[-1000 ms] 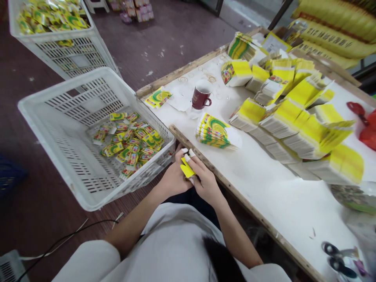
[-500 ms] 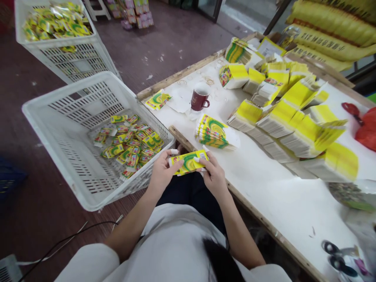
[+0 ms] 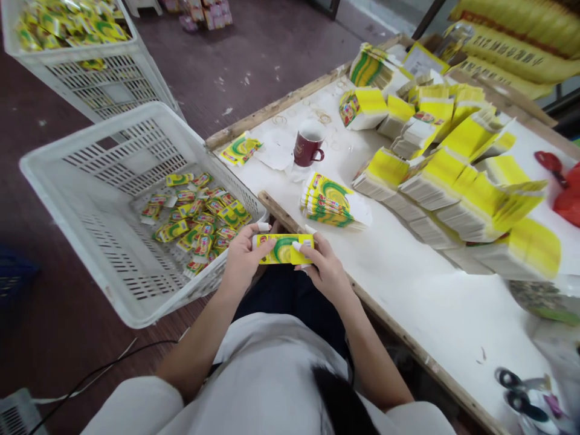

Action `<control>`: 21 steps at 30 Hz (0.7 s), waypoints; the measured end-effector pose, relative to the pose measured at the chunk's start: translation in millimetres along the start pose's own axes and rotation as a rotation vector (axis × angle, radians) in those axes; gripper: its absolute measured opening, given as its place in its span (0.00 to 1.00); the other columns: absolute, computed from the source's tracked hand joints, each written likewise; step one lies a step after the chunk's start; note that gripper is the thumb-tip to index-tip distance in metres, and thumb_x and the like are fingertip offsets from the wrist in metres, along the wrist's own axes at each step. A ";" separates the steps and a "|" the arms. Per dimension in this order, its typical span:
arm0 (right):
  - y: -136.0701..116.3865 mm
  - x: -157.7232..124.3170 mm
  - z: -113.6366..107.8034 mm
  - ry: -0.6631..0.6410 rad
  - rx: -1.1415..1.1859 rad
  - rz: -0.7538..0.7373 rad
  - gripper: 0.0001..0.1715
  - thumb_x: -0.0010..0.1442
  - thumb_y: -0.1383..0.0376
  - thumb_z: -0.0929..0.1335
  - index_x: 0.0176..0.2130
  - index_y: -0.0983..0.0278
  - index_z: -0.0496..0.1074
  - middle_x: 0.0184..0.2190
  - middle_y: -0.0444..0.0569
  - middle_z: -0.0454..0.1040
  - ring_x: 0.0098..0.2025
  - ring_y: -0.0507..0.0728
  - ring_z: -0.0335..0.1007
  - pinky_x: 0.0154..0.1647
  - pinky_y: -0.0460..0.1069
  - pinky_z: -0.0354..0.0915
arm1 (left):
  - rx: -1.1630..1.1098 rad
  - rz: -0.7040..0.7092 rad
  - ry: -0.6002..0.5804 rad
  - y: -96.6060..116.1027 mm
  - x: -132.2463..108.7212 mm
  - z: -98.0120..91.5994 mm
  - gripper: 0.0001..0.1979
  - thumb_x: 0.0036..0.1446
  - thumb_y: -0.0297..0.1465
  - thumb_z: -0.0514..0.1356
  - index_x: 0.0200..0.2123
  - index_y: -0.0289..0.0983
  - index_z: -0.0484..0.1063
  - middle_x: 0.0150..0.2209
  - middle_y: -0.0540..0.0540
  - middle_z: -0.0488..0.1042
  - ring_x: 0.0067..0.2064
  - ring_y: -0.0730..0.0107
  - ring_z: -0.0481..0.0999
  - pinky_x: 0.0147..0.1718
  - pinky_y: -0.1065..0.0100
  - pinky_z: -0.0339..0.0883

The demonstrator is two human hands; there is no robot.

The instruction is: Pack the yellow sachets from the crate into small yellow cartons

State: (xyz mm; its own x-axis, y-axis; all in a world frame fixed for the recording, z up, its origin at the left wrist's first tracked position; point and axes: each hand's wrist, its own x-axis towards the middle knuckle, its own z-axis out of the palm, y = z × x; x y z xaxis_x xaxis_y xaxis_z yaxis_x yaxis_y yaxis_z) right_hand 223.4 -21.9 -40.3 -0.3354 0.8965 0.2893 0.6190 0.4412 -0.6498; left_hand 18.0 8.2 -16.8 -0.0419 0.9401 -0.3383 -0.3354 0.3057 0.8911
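A small yellow and green printed carton [image 3: 283, 249] lies level between my two hands, above my lap by the table's edge. My left hand [image 3: 242, 257] grips its left end, thumb on the printed face. On its right end my right hand [image 3: 324, 266] is closed, with the thumb pressed on the yellow flap. Several fingertips wear white coverings. Just beyond, a fanned stack of flat printed cartons [image 3: 330, 199] rests on the white tabletop [image 3: 399, 290]. Left of my hands, a white plastic crate [image 3: 149, 136] holds many small yellow-green packs [image 3: 199, 223].
A maroon mug [image 3: 308, 145] stands behind the fanned stack. Many bundles of yellow cartons [image 3: 466, 187] cover the table's right side. Scissors [image 3: 521, 399] lie at the near right. Another filled crate [image 3: 113, 78] stands at the far left. A cable [image 3: 104, 365] crosses the floor.
The carton, tilted before, is now level and slightly further left in the view. Both hands keep hold of it. The camera view has shifted a little.
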 end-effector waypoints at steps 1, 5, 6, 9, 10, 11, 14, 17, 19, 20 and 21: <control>0.4 -0.2 -1.4 0.001 0.008 -0.005 0.18 0.67 0.63 0.65 0.55 0.56 0.73 0.60 0.59 0.64 0.59 0.63 0.70 0.55 0.59 0.72 | -0.004 -0.007 0.004 -0.2 0.7 -0.1 0.26 0.38 0.37 0.76 0.40 0.37 0.72 0.25 0.54 0.77 0.23 0.73 0.75 0.26 0.70 0.74; 1.5 -1.2 -10.1 -0.029 0.077 -0.034 0.16 0.67 0.64 0.65 0.53 0.56 0.74 0.60 0.58 0.65 0.57 0.62 0.71 0.54 0.58 0.72 | -0.016 -0.008 0.004 -1.0 0.6 0.1 0.26 0.37 0.36 0.76 0.39 0.37 0.72 0.23 0.55 0.76 0.22 0.74 0.74 0.25 0.71 0.73; 1.2 -1.5 -12.1 -0.042 0.092 -0.044 0.16 0.67 0.65 0.65 0.53 0.56 0.73 0.61 0.58 0.65 0.57 0.62 0.71 0.53 0.58 0.72 | -0.017 -0.010 0.000 -1.0 -0.1 0.5 0.26 0.37 0.37 0.76 0.39 0.37 0.72 0.23 0.55 0.76 0.22 0.74 0.74 0.24 0.71 0.73; -1.2 -4.1 -14.2 -0.060 0.100 -0.050 0.15 0.66 0.65 0.66 0.52 0.56 0.72 0.62 0.59 0.63 0.57 0.62 0.71 0.54 0.59 0.72 | -0.023 -0.012 -0.004 -0.8 -3.5 1.9 0.26 0.37 0.37 0.76 0.38 0.37 0.71 0.23 0.54 0.76 0.22 0.74 0.74 0.24 0.71 0.72; -2.6 -5.6 -13.4 -0.058 0.102 -0.042 0.16 0.66 0.65 0.66 0.53 0.56 0.71 0.62 0.59 0.62 0.60 0.64 0.69 0.55 0.60 0.71 | -0.025 -0.008 -0.001 -0.8 -5.0 2.6 0.25 0.38 0.37 0.76 0.38 0.37 0.71 0.23 0.54 0.76 0.22 0.74 0.74 0.24 0.71 0.72; -4.3 -7.2 -12.0 -0.048 0.112 -0.029 0.17 0.66 0.63 0.66 0.54 0.57 0.69 0.63 0.60 0.61 0.63 0.65 0.66 0.57 0.61 0.69 | -0.025 -0.002 -0.001 -1.0 -6.7 3.4 0.25 0.38 0.37 0.76 0.39 0.37 0.71 0.24 0.54 0.76 0.22 0.74 0.74 0.24 0.71 0.72; -10.2 -11.1 -5.1 0.017 0.174 0.014 0.23 0.68 0.61 0.64 0.61 0.58 0.58 0.67 0.62 0.55 0.71 0.66 0.51 0.64 0.65 0.63 | -0.011 -0.003 -0.034 -3.8 -13.0 7.6 0.23 0.42 0.38 0.74 0.40 0.38 0.72 0.25 0.54 0.76 0.24 0.73 0.75 0.26 0.70 0.73; -15.4 -9.7 -0.1 0.061 0.177 0.031 0.28 0.70 0.63 0.60 0.66 0.58 0.49 0.70 0.62 0.49 0.74 0.64 0.43 0.68 0.67 0.57 | 0.011 0.018 -0.022 -9.2 -18.8 11.3 0.20 0.47 0.39 0.72 0.41 0.37 0.72 0.30 0.52 0.77 0.28 0.73 0.77 0.31 0.71 0.73; -17.2 -6.4 -0.5 0.033 0.144 0.040 0.33 0.70 0.64 0.60 0.69 0.60 0.44 0.71 0.63 0.48 0.75 0.65 0.40 0.70 0.68 0.53 | 0.028 0.056 0.011 -12.8 -20.3 11.1 0.19 0.49 0.39 0.71 0.41 0.37 0.73 0.32 0.52 0.77 0.29 0.74 0.76 0.33 0.72 0.73; -17.4 -4.6 -1.9 0.006 0.137 0.049 0.36 0.69 0.64 0.60 0.71 0.61 0.42 0.71 0.63 0.49 0.75 0.65 0.40 0.71 0.68 0.51 | 0.034 0.067 0.015 -14.1 -20.1 10.0 0.19 0.49 0.39 0.71 0.42 0.38 0.73 0.32 0.52 0.77 0.29 0.75 0.76 0.33 0.72 0.73; -17.1 -3.1 -3.7 -0.026 0.142 0.061 0.37 0.69 0.63 0.60 0.71 0.61 0.41 0.71 0.62 0.49 0.75 0.65 0.40 0.71 0.67 0.51 | 0.035 0.072 0.012 -15.0 -19.4 8.5 0.18 0.50 0.39 0.70 0.42 0.38 0.73 0.31 0.53 0.77 0.29 0.75 0.75 0.32 0.72 0.72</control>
State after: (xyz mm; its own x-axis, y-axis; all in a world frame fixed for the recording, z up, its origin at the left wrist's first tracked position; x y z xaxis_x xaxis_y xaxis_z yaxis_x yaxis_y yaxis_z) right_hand 216.5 -32.1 -27.5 -0.3191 0.9196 0.2291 0.5328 0.3740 -0.7591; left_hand 31.9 -13.3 -21.0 -0.0757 0.9581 -0.2761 -0.2979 0.2425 0.9233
